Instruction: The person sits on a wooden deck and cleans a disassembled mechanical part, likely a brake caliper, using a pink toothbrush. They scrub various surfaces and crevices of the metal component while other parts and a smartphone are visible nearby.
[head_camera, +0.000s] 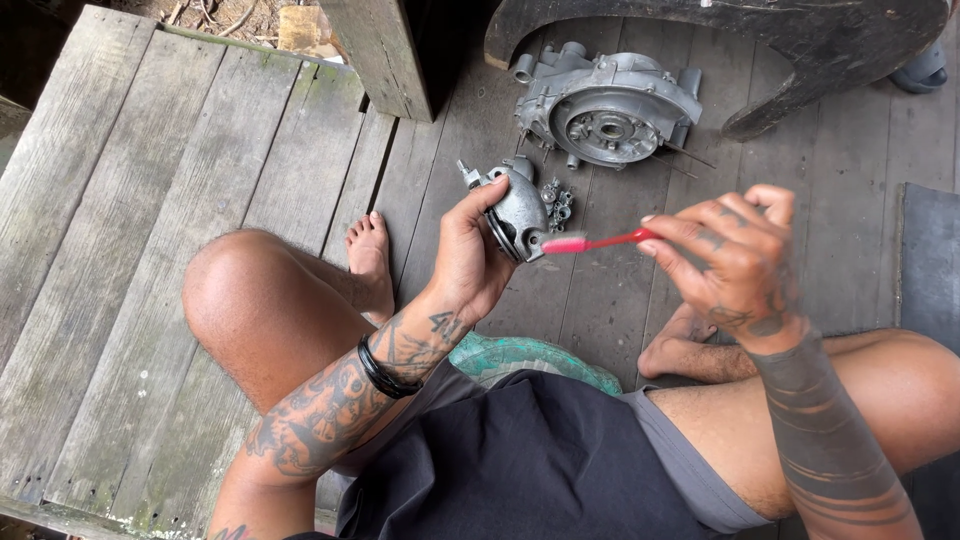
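Nearest the lens: dark shorts (540, 460) with a grey hem, bare knees spread left and right, feet tucked on the weathered grey plank floor (150, 250).

Left hand (470, 265) raised at centre, fingers and thumb wrapped tight around a small rounded grey metal casting (520, 212), open face turned toward the right. Black band at the left wrist.

Right hand (740, 260) level with it, fingertips pinched together on the red plastic handle of a toothbrush (600, 242). Pink bristle head touching the lower rim of the casting. Brush blurred.

Behind the casting, on the planks: a cluster of small metal nuts and fittings (555, 200), partly hidden by the casting. Further back, a large grey cast engine cover with a round central bore (610, 105), lying flat, near a dark curved wooden piece (800, 50) and a wooden post (385, 50).

Under the shorts, edge of a green rounded object (530, 355), kind not clear.

Open room: wide bare planks to the left of the left knee, running to the platform edge at lower left. Dark mat edge (930, 260) along the right side. Narrow gap between hands and the engine cover, taken up by the loose fittings.
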